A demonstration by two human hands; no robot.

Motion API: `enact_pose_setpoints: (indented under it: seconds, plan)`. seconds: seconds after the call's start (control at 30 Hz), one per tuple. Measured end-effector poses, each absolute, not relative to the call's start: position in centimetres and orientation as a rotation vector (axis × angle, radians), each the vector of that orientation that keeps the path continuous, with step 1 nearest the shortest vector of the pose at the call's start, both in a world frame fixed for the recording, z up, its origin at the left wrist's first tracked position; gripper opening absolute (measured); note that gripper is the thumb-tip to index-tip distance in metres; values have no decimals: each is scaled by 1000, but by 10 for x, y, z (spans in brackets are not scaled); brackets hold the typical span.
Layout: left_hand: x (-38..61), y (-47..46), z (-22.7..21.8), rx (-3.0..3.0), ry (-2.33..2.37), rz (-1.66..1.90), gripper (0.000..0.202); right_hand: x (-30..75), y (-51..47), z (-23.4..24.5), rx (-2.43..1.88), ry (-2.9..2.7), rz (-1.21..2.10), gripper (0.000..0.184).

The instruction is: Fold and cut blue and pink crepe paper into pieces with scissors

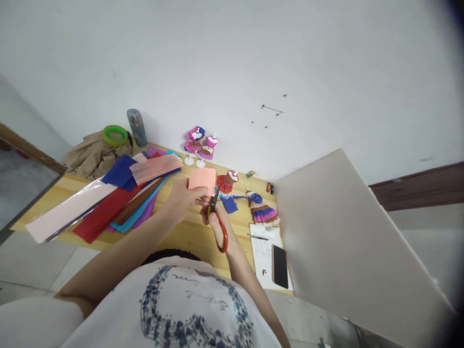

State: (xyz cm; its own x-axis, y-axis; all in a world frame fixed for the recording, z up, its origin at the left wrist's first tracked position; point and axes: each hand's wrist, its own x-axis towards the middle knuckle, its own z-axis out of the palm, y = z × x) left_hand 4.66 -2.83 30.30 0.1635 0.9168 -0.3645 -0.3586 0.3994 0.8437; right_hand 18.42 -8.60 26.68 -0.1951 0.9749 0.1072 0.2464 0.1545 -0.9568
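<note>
My left hand [184, 195] pinches a roughly square piece of peach crepe paper [202, 179] by its lower left side. In my right hand [216, 222] is a pair of scissors [223, 237] with orange-red handles, the blades pointing up beside the paper's right edge. Whether the blades touch the paper I cannot tell. Just behind, a small dress form [229, 180] wears a red and brown paper dress. A blue paper piece [229, 204] lies to the right of the scissors.
Strips of coloured crepe paper [108, 208] cover the table's left side, near a flask [137, 126] and a green tape roll [115, 135] on beige cloth [90, 157]. More dressed forms [207, 145] stand at the wall. Right: a ruffled dress [263, 210], phone [280, 266], written sheet [263, 251] and upright panel [348, 241].
</note>
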Motion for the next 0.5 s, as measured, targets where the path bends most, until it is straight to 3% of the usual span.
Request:
enact_pose_setpoints:
  seconds: [0.5]
  plan:
    - [47,-28,306,652,1051,1008,14,183,-83,268,-1253,-1618,1085,55]
